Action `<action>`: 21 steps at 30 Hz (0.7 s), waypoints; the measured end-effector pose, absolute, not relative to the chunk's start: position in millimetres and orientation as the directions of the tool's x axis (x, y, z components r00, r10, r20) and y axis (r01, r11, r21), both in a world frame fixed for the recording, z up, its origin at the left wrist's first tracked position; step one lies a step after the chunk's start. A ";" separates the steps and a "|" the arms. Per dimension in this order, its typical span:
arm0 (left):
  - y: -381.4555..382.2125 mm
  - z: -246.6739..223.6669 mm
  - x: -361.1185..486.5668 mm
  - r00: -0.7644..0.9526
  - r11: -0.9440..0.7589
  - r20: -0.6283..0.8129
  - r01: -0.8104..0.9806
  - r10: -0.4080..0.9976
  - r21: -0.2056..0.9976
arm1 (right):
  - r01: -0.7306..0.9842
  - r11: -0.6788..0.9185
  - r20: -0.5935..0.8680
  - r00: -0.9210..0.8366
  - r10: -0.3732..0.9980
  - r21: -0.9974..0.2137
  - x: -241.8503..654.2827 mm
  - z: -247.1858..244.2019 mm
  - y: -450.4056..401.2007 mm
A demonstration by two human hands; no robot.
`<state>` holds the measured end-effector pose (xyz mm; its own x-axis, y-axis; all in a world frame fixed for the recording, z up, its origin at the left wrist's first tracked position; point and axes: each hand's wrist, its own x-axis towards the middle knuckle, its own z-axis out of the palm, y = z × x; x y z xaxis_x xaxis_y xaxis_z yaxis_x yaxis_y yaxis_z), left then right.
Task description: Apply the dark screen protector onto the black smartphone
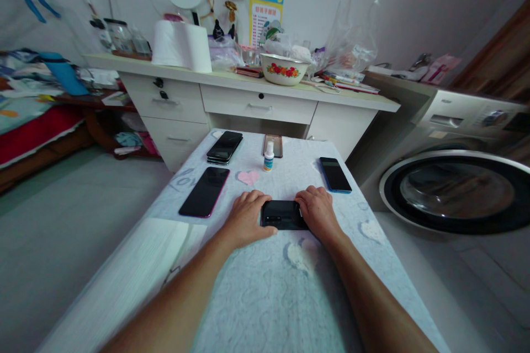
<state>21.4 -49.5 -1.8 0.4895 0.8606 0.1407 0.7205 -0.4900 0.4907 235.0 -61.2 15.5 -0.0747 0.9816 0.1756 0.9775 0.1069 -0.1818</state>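
Observation:
A black phone (284, 215) lies crosswise on the cloth-covered table, between my two hands. My left hand (249, 217) grips its left end, thumb at the near corner and fingers at the far one. Around the right end my right hand (318, 210) is closed, its fingers bent at the far edge; its thumb is hidden. To the left lies a larger dark phone (205, 192) with a pink edge, and behind it a stack of phones (224, 146). A blue-edged phone (335, 175) is at the right. A small white bottle (269, 156) stands beyond my hands.
Behind the bottle lies a brown-edged case (277, 145). White folded material (136, 265) covers the table's left side. A white desk (260, 103) bearing a flowered bowl (284, 69) and paper rolls stands at the back. A washing machine (459, 121) is at the right, its round door ajar.

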 end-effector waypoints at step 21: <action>-50.0 -0.7 20.9 0.495 -0.494 0.141 0.716 0.858 0.493 | 0.969 0.133 0.155 -0.101 0.983 -0.209 235.9 21.3 -64.3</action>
